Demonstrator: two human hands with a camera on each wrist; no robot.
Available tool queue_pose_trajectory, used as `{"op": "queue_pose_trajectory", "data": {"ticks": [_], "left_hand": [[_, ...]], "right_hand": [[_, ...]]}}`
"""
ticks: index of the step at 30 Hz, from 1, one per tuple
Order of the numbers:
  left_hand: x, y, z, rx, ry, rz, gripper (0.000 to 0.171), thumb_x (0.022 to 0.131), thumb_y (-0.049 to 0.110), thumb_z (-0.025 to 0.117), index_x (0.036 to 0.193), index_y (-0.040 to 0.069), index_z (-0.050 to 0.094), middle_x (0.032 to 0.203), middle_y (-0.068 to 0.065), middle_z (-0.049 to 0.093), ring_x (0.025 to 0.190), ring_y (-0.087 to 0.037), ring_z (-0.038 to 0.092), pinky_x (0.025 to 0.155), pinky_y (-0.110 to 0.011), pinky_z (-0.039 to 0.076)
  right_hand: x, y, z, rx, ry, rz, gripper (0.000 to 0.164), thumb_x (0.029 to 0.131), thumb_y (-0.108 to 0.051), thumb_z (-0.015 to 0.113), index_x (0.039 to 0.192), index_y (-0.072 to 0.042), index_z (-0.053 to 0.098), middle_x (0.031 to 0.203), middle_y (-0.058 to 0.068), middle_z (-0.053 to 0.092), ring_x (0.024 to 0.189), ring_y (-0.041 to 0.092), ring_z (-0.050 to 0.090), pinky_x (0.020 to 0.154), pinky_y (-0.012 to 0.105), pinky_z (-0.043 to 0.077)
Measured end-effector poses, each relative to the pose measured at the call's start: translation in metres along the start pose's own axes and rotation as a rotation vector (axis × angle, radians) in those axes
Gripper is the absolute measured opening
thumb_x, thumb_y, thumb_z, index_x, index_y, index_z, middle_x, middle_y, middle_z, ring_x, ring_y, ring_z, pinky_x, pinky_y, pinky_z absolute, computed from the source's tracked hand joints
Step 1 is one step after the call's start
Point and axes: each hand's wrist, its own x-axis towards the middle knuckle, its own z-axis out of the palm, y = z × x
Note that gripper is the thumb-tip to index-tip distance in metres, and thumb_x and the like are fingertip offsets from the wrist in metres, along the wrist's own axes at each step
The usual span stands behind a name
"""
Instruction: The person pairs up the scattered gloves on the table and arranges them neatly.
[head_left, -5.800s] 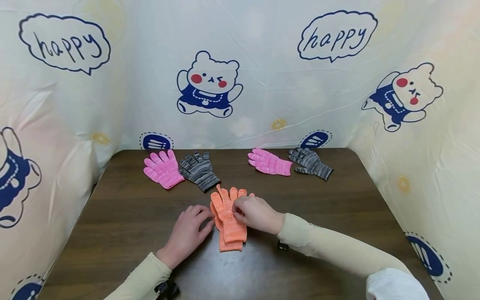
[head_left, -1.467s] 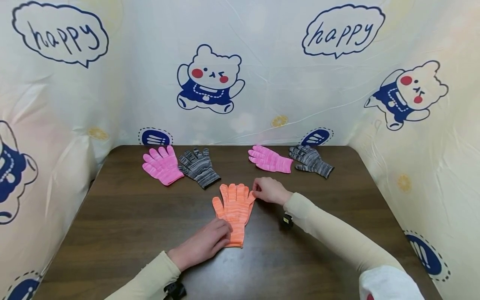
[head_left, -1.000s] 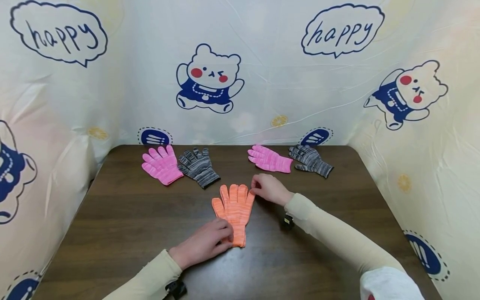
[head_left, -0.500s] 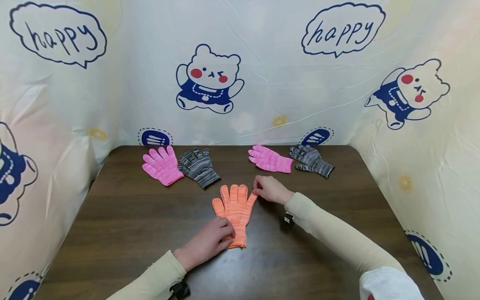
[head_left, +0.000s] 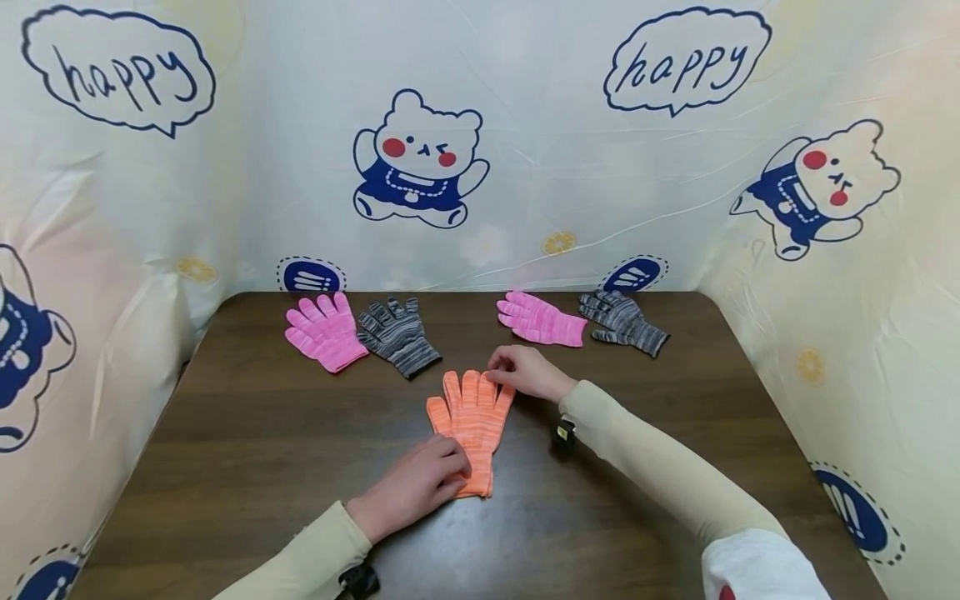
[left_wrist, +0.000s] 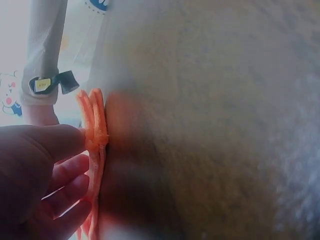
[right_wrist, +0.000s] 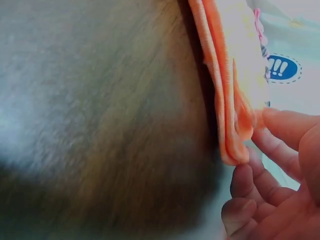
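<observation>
Atop orange gloves [head_left: 472, 417], left fingers [head_left: 452, 458] resting relaxed, right fingers [head_left: 502, 357] pinching the far end

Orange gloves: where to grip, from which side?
I'd pinch both layers at the cuffs, from the near right. The orange gloves lie flat and stacked, cuffs toward the person; the glove fingers splay and would likely flop. The left hand is at the cuffs' left edge; wrist views show doubled edges, so pinching one layer might split the pair.

Cream sleeves [head_left: 660, 462] — white right upper sleeve [head_left: 761, 567], black wrist devices [head_left: 360, 580] — yellow label [left_wrist: 43, 84].
</observation>
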Motion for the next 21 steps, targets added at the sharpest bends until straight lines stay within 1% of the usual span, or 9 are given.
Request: {"op": "queue_pose_trajectory", "data": {"ticks": [4, 10, 14, 18, 21], "left_hand": [[0.0006, 0.0001, 0.0006, -0.003, 0.002, 0.004, 0.009, 0.088, 0.020, 0.066, 0.093, 0.027, 0.064, 0.091, 0.012, 0.051, 0.086, -0.005, 0.045, 0.075, -0.026, 0.044], [0.0009, -0.0002, 0.0004, -0.008, 0.013, 0.012, 0.010, 0.087, 0.018, 0.066, 0.092, 0.027, 0.064, 0.091, 0.012, 0.051, 0.085, -0.005, 0.045, 0.075, -0.026, 0.043], [0.0007, -0.0006, 0.0008, -0.016, 0.017, 0.011, 0.010, 0.087, 0.018, 0.066, 0.092, 0.026, 0.064, 0.090, 0.012, 0.051, 0.084, -0.005, 0.045, 0.074, -0.026, 0.043], [0.0005, -0.0015, 0.0015, -0.017, 0.015, 0.010, 0.008, 0.088, 0.018, 0.065, 0.092, 0.026, 0.064, 0.091, 0.012, 0.051, 0.085, -0.004, 0.044, 0.074, -0.025, 0.043], [0.0002, -0.0026, 0.0016, -0.009, 0.014, 0.021, 0.006, 0.089, 0.019, 0.064, 0.092, 0.025, 0.065, 0.092, 0.013, 0.051, 0.086, -0.004, 0.044, 0.075, -0.024, 0.043]], "right_hand": [[0.0017, -0.0020, -0.0002, -0.009, 0.012, 0.040, 0.007, 0.089, -0.026, 0.064, 0.089, -0.020, 0.064, 0.080, -0.004, 0.060, 0.070, 0.012, 0.053, 0.061, 0.026, 0.046], [0.0019, -0.0016, -0.0010, -0.040, 0.030, 0.113, 0.010, 0.088, -0.026, 0.065, 0.086, -0.017, 0.063, 0.077, -0.003, 0.060, 0.065, 0.012, 0.052, 0.058, 0.025, 0.045], [0.0015, -0.0003, -0.0018, -0.032, 0.025, 0.124, 0.010, 0.088, -0.027, 0.065, 0.086, -0.017, 0.063, 0.077, -0.003, 0.060, 0.065, 0.012, 0.053, 0.059, 0.025, 0.045], [0.0017, 0.0015, -0.0034, 0.008, 0.030, 0.131, 0.010, 0.087, -0.026, 0.065, 0.085, -0.016, 0.064, 0.077, -0.002, 0.061, 0.066, 0.013, 0.053, 0.059, 0.026, 0.045], [0.0026, 0.0031, -0.0031, 0.012, 0.029, 0.132, 0.010, 0.087, -0.026, 0.065, 0.085, -0.016, 0.064, 0.077, -0.002, 0.061, 0.066, 0.013, 0.053, 0.060, 0.026, 0.045]]}}
